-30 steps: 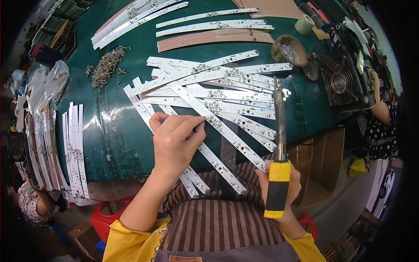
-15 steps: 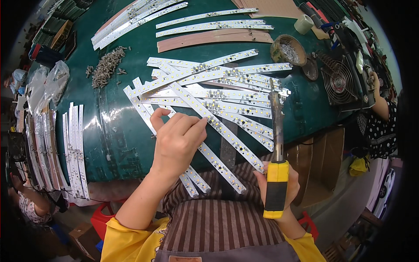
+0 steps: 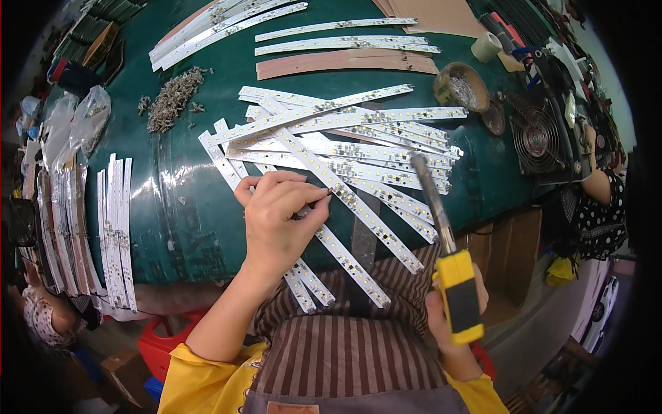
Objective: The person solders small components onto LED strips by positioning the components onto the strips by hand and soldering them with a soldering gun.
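Observation:
A loose fan of white LED strips (image 3: pixel 369 219), dotted with yellow LEDs and small parts, lies crossed over itself at the table's near edge. My left hand (image 3: pixel 276 217) is over the strips, thumb and forefinger pinched at the edge of a diagonal strip. Something small and dark shows at those fingertips, too small to name. My right hand (image 3: pixel 436 314) grips the yellow and black handle of a soldering iron (image 3: pixel 460 293). The iron's metal barrel slants up and left, its tip above the right part of the strips.
A heap of small metal parts (image 3: pixel 176 100) lies on the green table (image 3: pixel 189 238). More strips (image 3: pixel 116 234) are at left and far side. At right are a bowl (image 3: pixel 458 86), a tape roll (image 3: pixel 486 47) and a fan (image 3: pixel 538 140). Other people sit at both sides.
My left thumb and forefinger have come together at the strip's edge. The soldering iron has tilted left, its tip lower, while my right hand shifted slightly right. The whole view moved a little.

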Available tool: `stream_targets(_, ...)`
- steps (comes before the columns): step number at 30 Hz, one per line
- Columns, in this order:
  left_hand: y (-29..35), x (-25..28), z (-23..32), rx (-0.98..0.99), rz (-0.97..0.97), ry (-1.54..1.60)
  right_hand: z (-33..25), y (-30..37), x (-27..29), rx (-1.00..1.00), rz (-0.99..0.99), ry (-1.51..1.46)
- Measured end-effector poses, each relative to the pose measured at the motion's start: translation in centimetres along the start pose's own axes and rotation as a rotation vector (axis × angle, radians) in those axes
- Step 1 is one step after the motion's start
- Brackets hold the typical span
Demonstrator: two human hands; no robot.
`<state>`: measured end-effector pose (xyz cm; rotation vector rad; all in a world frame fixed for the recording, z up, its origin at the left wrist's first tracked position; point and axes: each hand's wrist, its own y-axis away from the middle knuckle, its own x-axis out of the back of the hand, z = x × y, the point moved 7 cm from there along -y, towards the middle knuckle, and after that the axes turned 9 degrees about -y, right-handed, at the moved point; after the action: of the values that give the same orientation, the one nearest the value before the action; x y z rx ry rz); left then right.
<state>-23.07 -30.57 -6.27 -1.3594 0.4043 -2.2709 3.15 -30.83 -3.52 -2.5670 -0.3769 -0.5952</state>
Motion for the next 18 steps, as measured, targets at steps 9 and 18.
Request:
stream_targets(9, -0.1, -0.1, -0.3, 0.070, -0.042, 0.019, 3.0, 2.5, -1.5, -0.448, -0.018, -0.338)
stream_targets(18, 0.2, -0.3, -0.5, 0.028, -0.003, 0.037, 3.0, 2.4, -1.9, -0.484, -0.054, -0.393)
